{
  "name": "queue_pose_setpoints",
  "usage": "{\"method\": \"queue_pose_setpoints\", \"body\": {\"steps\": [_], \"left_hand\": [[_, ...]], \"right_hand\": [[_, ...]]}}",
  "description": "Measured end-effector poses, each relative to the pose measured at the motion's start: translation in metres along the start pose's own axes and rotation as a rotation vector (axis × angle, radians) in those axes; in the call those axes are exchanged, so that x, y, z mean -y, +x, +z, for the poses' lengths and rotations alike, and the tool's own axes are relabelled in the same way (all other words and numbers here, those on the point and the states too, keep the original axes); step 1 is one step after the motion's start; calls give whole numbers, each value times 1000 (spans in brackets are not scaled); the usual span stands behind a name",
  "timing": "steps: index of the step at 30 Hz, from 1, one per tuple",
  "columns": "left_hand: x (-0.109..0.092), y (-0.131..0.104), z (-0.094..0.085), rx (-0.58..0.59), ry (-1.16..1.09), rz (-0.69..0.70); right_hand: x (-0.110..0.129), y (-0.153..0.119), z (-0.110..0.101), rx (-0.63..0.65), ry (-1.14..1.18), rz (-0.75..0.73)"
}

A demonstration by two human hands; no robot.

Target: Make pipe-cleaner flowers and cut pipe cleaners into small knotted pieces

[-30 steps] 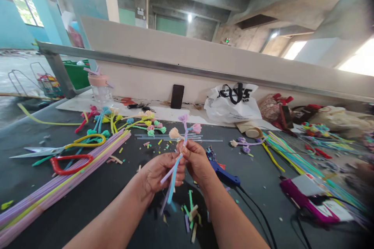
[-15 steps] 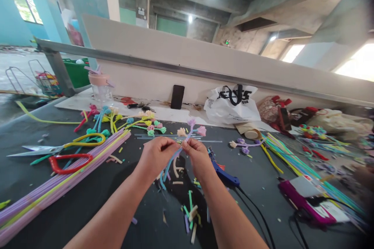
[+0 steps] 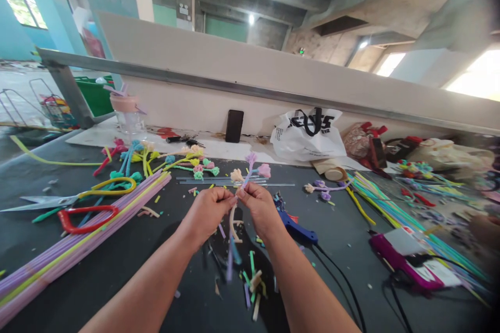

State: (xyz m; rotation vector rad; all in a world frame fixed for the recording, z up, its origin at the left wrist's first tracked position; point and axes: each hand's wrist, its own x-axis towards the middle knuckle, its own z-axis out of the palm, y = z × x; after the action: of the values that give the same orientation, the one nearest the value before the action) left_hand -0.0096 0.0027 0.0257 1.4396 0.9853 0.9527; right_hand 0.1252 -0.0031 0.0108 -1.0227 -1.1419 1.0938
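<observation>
The flower sprig [image 3: 247, 176] looks fuzzy and matt from where I stand, while the scissors [image 3: 72, 201] show bright metal blades [image 3: 58, 201] and glossy plastic handles [image 3: 62, 221], and the rail [image 3: 234, 90] behind is smooth, dull metal.

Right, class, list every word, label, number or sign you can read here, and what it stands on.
"E…S": white bag, lettering partly covered by its black handles; full word unclear.
Too small: the bag's fine print, the pillar sign, the green lit sign.
Blurred: any print on the magenta device.
</observation>
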Motion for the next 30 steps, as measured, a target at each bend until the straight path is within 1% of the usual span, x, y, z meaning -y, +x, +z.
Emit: {"method": "queue_pose_setpoints", "body": {"steps": [2,5,9,11,13,15,19,22,24,26,30], "left_hand": [[2,0,0,114,-241,-78],[7,-2,1,294,-518,-171],[12,-4,7,538,-846,-246],[13,-5,9,594,-928,-261],[12,-6,8,565,-906,-257],[11,-5,5,487,-794,-237],[8,0,-3,288,-491,-128],[8,4,-5,127,-224,-22],[8,6,-4,48,-65,31],[10,7,-3,12,15,52],[11,7,-2,63,-37,25]], "right_hand": [[3,-2,2,32,134,27],[5,-5,4,97,289,45],[6,-9,5,183,386,66],[7,-10,4,198,404,64],[7,-9,2,199,398,57],[7,-6,-1,201,363,39],[7,-1,-7,184,225,-25],[8,1,-8,168,120,-3],[9,1,-8,155,67,14],[8,2,-7,127,42,16],[6,2,-8,93,34,39]]}}
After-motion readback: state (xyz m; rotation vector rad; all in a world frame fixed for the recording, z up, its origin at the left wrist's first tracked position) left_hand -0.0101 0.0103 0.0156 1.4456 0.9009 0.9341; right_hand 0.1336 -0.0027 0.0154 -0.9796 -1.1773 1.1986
